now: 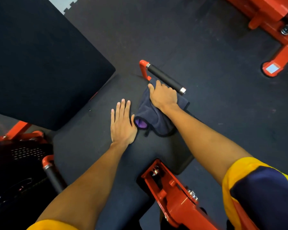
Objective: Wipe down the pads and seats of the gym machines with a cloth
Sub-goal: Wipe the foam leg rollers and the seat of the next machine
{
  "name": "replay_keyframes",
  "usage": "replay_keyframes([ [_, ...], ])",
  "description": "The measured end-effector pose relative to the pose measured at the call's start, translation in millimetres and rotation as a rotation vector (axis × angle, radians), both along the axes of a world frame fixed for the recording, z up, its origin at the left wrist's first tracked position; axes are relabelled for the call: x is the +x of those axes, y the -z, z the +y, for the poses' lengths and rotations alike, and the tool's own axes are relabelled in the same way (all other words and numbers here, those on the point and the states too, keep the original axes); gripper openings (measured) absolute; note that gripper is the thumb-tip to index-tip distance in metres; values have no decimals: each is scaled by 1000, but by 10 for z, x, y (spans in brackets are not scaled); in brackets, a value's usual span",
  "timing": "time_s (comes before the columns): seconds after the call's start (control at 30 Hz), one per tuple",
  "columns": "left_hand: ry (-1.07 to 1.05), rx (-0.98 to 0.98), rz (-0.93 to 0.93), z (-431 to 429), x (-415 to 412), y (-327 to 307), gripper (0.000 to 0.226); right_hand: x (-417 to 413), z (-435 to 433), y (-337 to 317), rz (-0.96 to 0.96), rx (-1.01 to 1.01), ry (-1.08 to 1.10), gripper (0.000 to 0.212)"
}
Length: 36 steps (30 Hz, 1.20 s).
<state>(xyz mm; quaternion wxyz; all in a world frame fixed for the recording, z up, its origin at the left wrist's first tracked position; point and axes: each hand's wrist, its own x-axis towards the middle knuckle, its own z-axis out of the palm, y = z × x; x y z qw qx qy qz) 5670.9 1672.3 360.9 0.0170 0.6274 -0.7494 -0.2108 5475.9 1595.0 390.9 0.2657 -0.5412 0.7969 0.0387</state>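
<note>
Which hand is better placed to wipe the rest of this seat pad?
Right, I'd judge. The right hand holds the dark cloth down on the seat pad; the left hand lies flat and bare beside it.

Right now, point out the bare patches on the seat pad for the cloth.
Bare: seat pad between the left hand and the back pad; also the near stretch between the forearms. Crowded: far right corner, where the right hand holds the cloth beside the handle.
</note>
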Motion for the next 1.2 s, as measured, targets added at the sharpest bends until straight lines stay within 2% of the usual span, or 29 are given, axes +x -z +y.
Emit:
replay_keyframes([
  [0.13,-22,-13,30,-16,4,8,63,-102,135,-52,-9,-19,-47,57],
  [0.3,-57,0,26,13,-32,39,60,-349,812,-188,115,-81,-63,55],
  [0.43,-50,-9,36,11,-32,22,61,-97,343,-10,148,-58,-67,50],
  [0.6,-32,-46,71,-17,0,62,72,264,-355,235,92,-64,-83,53],
  [0.77,-45,-32,69,-6,-11,41,61,50,550,199,184,-208,-228,60],
  [0.87,-56,-29,61,-1,-33,33,58,-49,907,123,167,-188,-261,61],
  [1.07,-31,-22,55,-11,28,122,66,219,-94,240,-8,-76,-69,59],
  [1.13,-28,-24,70,-8,37,135,72,280,-110,254,21,-90,-145,58],
  [1.2,-41,-23,81,-25,47,135,66,275,110,241,72,-134,-285,57],
])
